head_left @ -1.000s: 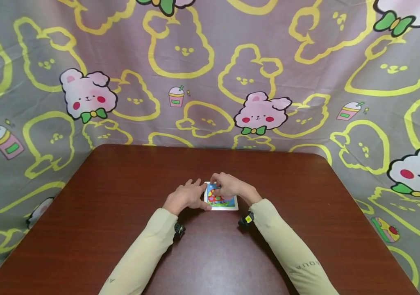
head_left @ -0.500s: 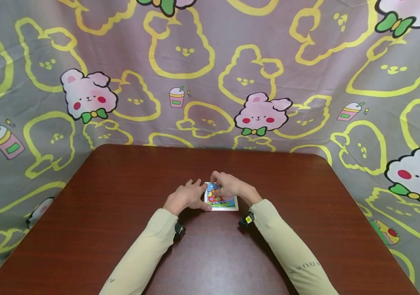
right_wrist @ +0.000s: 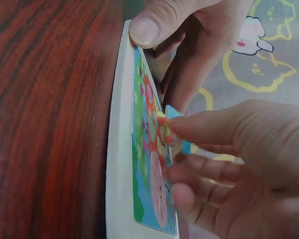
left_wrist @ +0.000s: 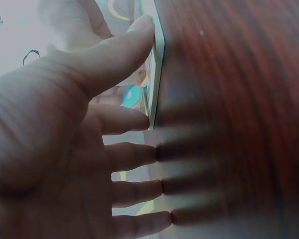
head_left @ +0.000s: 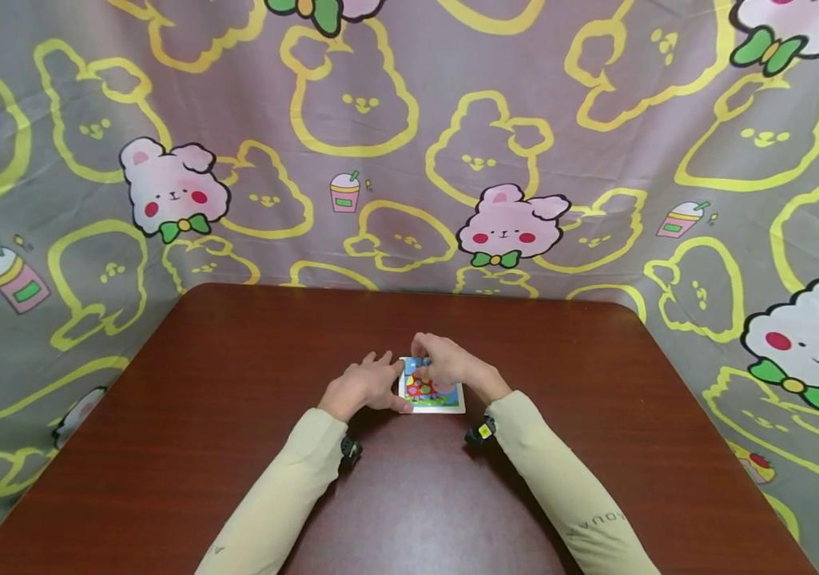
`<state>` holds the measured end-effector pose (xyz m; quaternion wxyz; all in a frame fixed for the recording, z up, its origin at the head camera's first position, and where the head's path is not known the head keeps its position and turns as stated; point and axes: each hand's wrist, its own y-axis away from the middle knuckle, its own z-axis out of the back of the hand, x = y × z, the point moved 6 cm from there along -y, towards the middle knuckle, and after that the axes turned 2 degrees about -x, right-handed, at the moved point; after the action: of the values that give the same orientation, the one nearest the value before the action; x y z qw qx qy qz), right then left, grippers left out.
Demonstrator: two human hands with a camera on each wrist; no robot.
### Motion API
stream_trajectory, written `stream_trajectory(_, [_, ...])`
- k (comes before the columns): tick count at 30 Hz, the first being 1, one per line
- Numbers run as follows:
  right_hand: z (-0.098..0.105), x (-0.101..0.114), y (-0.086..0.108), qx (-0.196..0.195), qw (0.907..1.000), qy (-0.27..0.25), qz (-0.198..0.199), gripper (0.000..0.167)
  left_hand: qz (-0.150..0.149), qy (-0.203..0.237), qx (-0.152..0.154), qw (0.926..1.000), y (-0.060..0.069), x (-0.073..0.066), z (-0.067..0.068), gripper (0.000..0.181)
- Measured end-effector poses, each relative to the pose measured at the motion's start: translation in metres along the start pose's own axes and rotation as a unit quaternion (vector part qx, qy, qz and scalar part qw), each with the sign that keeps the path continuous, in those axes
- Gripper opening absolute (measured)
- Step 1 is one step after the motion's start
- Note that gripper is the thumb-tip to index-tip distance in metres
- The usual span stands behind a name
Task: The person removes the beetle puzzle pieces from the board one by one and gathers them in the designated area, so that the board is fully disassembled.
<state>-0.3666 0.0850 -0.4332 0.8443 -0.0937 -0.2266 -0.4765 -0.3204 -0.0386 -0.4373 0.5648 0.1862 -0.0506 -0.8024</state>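
A flat, white-bordered jigsaw puzzle board [head_left: 439, 410] with a bright spotted ladybug picture lies on the table. My left hand [head_left: 361, 386] is at its left side, thumb [left_wrist: 142, 30] on the near left corner and index fingertip against the edge. The other left fingers are straight and spread, tips on the table. Over the board, my right hand [head_left: 448, 362] pinches a small puzzle piece [right_wrist: 174, 111], blue with orange and yellow, between thumb and fingers. That piece is tilted at the board's surface; whether it touches the board is hard to tell. My right hand covers the picture's upper part.
The brown wooden table [head_left: 236, 335] extends around the board on all sides. A grey-pink curtain [head_left: 395, 176] with cartoon bears stands behind and beside it. Black wrist cameras sit beneath both cuffs.
Both hands and the board stay nearly where they were. My right hand has shifted very slightly over the board, and the view has tilted a little.
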Motion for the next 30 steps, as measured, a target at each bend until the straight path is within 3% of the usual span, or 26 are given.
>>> stream_trajectory(7, [0.005,0.005,-0.003,-0.034,0.9985,-0.034,0.026,0.006,0.005,-0.001,-0.001,1.0000,0.000,0.000,0.003,0.090])
stream_trajectory(17, [0.019,0.004,0.001,-0.049,0.9925,-0.093,0.062,0.007,0.003,0.001,-0.007,1.0000,-0.001,-0.001,0.002,0.090])
stream_trajectory(30, [0.036,-0.029,0.018,0.000,0.9852,-0.169,0.030,0.009,0.003,-0.008,-0.005,1.0000,-0.003,-0.003,0.002,0.091])
